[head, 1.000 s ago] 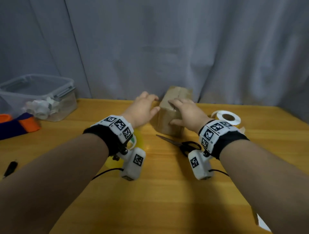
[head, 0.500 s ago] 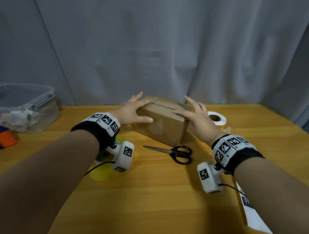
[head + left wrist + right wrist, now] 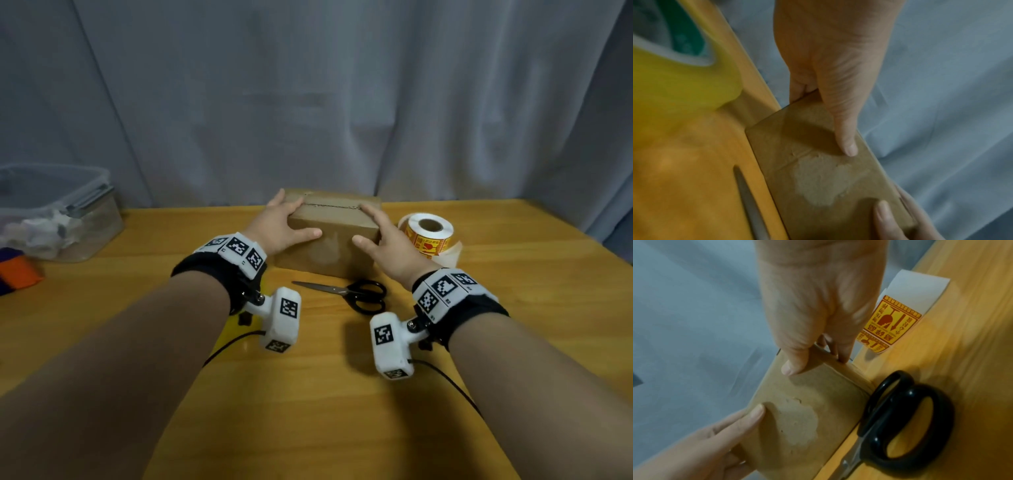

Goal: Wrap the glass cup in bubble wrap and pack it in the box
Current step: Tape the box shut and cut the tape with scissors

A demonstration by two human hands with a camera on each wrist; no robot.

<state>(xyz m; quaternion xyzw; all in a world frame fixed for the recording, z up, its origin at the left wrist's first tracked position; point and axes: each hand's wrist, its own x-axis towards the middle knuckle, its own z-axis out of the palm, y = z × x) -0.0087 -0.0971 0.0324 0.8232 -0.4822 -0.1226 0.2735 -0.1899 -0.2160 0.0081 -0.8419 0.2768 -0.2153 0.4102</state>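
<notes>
A closed brown cardboard box lies broadside at the back middle of the wooden table, its flap seam on top. My left hand grips its left end, thumb on the front face and fingers over the top edge. My right hand grips the right end the same way. The left wrist view shows the left hand with its thumb pressed on the box. The right wrist view shows the right hand holding the box at a corner. No glass cup or bubble wrap is in sight.
Black-handled scissors lie just in front of the box. A roll of yellow fragile labels stands right of it. A clear plastic bin sits at the far left, with an orange and purple item beside it. A grey curtain hangs behind.
The box has been turned from end-on and tilted to flat and square to me. Both hands shifted from its top to its two ends.
</notes>
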